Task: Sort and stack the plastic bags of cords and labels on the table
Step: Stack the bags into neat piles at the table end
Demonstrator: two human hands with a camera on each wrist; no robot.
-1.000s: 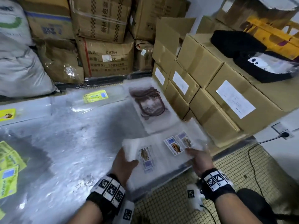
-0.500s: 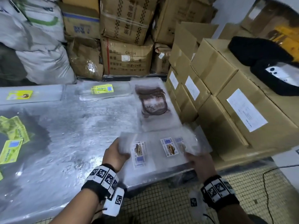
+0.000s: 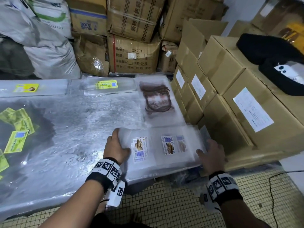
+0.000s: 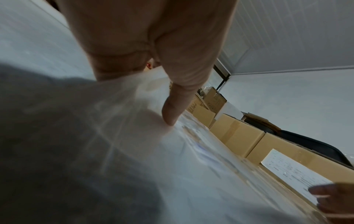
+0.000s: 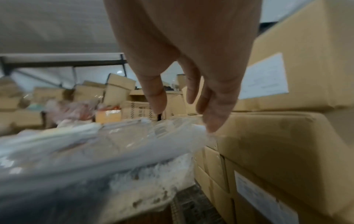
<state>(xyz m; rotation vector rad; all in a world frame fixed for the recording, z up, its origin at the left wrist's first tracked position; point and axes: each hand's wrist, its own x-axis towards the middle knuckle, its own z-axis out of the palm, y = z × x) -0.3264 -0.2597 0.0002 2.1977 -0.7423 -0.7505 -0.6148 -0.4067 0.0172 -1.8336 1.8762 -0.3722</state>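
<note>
Behind plastic-covered table (image 3: 69, 129), stacked cardboard boxes (image 3: 131, 55), grey sacks (image 3: 49, 60).

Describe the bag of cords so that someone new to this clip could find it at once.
Start at the wall of stacked cardboard boxes along the table's right side. Against them, just beyond the stack of label bags between the two hands, lies the bag of cords. It alone holds dark brown coiled cords; its neighbours show only printed labels.

Open table to the left, boxes close on the right

Cardboard boxes (image 3: 218, 99) crowd the table's (image 3: 79, 129) right edge; yellow labels (image 3: 18, 127) dot its far left.
</note>
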